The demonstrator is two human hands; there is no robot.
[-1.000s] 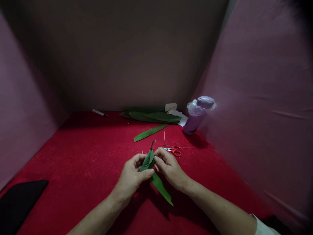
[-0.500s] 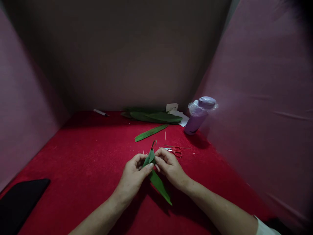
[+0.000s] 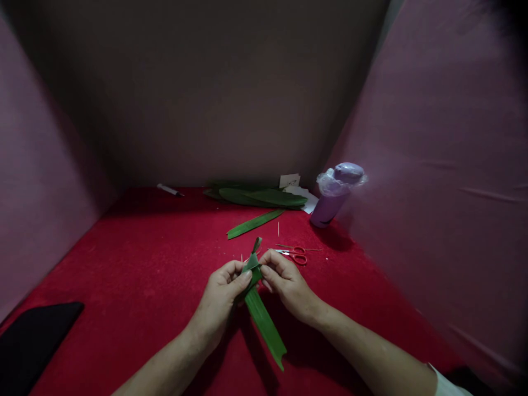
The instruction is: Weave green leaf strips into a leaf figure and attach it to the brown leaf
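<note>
A long green leaf [image 3: 266,328] is folded at its upper part, with a small loop on top and a long strip with a notched end hanging down toward me. My left hand [image 3: 223,291] pinches the fold from the left, thumb lying on its front. On the right side, my right hand [image 3: 286,280] grips the edge of the same fold between thumb and fingers. The leaf is held above the red cloth. Red-handled scissors [image 3: 297,255] lie just beyond my right hand. Near them are thin sticks [image 3: 278,229]; another lies partly behind the leaf.
A single leaf [image 3: 253,224] lies ahead, with a pile of leaves [image 3: 264,197] at the back wall. White cards [image 3: 303,193] and a purple cup [image 3: 329,209] topped with clear plastic stand back right. A syringe-like tube [image 3: 168,190] lies back left, a black flat item [image 3: 41,335] front left.
The folded leaf has turned in my hands: its front now shows a cross fold, and the hanging strip has swung lower and slightly left. My left thumb has shifted left.
</note>
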